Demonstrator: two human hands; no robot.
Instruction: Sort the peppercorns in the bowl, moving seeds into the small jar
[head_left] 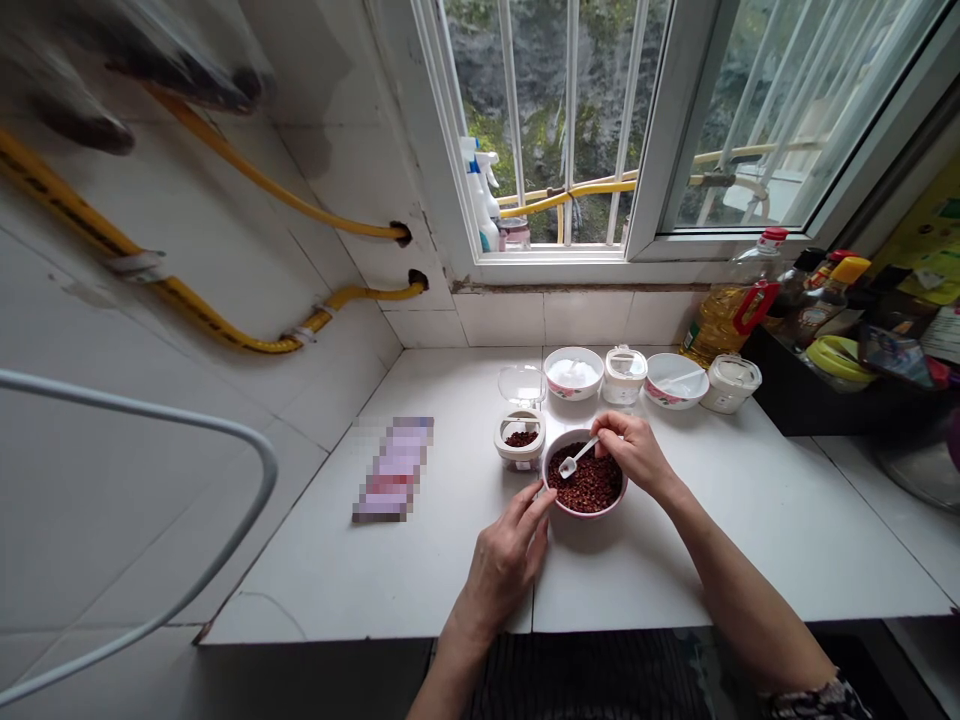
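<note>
A bowl [587,514] of small reddish-brown grains [592,488], which look like Sichuan peppercorns, stands on the white counter. My right hand [634,448] pinches a small white spoon [576,462] by its handle, with the spoon's head over the grains. At the bowl's left rim, my left hand [511,545] grips the edge with its fingertips. Just left of the bowl is a seasoning jar [519,455], its clear lid [522,384] flipped up and some of the same grains inside.
Behind stand a bowl of white powder [574,374], a lidded jar [625,374], a bowl with a white spoon [676,381] and another jar [733,382]. An oil bottle [731,300] and a black box [780,380] are at right. A blurred purple packet [394,470] lies left.
</note>
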